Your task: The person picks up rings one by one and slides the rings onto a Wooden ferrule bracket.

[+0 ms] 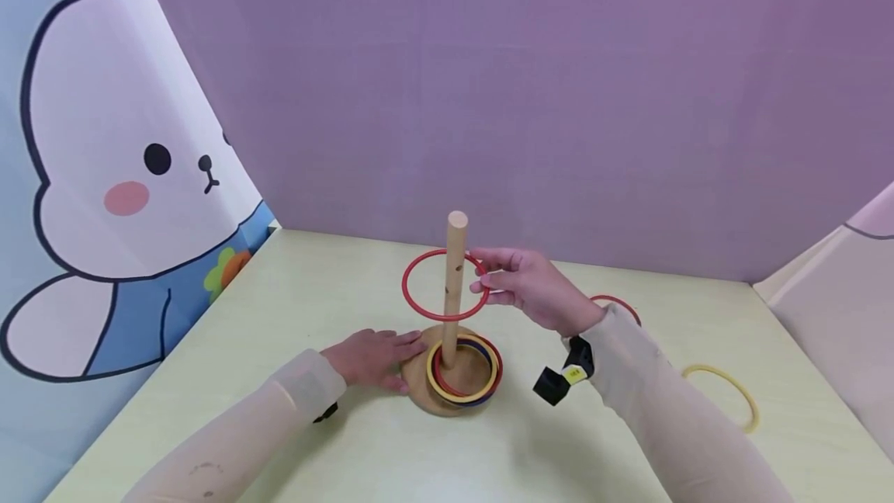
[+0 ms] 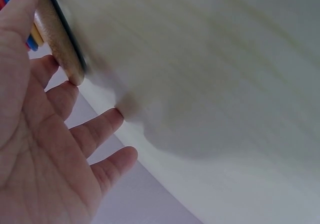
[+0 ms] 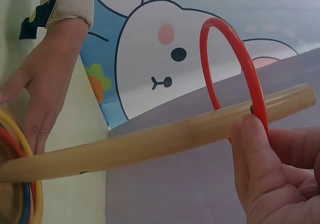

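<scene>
Right hand: thumb and fingertips pinch the red ring by its right rim. Left hand: fingers extended and spread, grasping nothing; fingertips rest against the left edge of the round wooden base, with others down on the bench.

The held red ring encircles the wooden post in its upper part, below the top end and well above the base. Its plane lies roughly level and across the post – the opening faces up and down. The post's long axis is upright, its free end pointing up from the base; small dark holes are visible in its side.

At the post's foot, a stack of yellow, red and blue rings lies flat around it, yellow uppermost, displaced toward the base's right side. The base stands around midway between the bench's left and right edges.

Further out, a loose red ring lies toward the far right corner of the bench, partly hidden by the right forearm. A loose yellow ring lies nearer the right edge. A purple backdrop rises along the far edge; a rabbit-printed cloth stands along the left.
</scene>
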The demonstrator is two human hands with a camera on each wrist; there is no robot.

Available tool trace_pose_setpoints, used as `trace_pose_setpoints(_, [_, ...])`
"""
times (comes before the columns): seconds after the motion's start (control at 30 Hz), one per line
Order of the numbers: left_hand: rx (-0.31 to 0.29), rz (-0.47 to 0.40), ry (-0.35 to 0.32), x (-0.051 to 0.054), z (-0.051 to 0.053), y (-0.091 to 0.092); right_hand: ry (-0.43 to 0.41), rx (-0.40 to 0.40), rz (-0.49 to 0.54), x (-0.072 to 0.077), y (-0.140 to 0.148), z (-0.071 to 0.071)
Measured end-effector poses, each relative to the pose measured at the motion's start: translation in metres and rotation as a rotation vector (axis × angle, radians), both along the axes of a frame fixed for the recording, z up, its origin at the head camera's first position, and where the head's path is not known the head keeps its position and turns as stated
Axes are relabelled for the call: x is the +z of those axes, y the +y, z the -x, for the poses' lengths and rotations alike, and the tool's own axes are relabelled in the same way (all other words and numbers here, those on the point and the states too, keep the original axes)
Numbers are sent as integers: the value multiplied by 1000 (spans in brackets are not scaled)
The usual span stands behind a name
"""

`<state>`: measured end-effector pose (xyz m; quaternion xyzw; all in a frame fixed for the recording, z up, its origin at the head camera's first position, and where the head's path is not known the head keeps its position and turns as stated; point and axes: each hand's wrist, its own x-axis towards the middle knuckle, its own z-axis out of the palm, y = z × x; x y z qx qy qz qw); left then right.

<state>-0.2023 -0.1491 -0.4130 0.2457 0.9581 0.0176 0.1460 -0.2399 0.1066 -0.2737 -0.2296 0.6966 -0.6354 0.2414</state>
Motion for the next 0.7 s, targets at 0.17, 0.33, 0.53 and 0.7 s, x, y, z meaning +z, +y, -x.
trace_pose_setpoints(0.17, [2,-1,-4,1,0,0,-17,2,15,-4,0,1])
trace_pose_setpoints(0.33, [-5,-1,0,1,-2,1,-35,-3,15,-9,1,1])
trace_pose_setpoints(0.53, [6,7,-6,1,-2,2,-46,-6,14,-14,3,1])
trace_pose_setpoints(0.7, [4,29,4,3,-1,2,-46,-48,-7,-23,6,2])
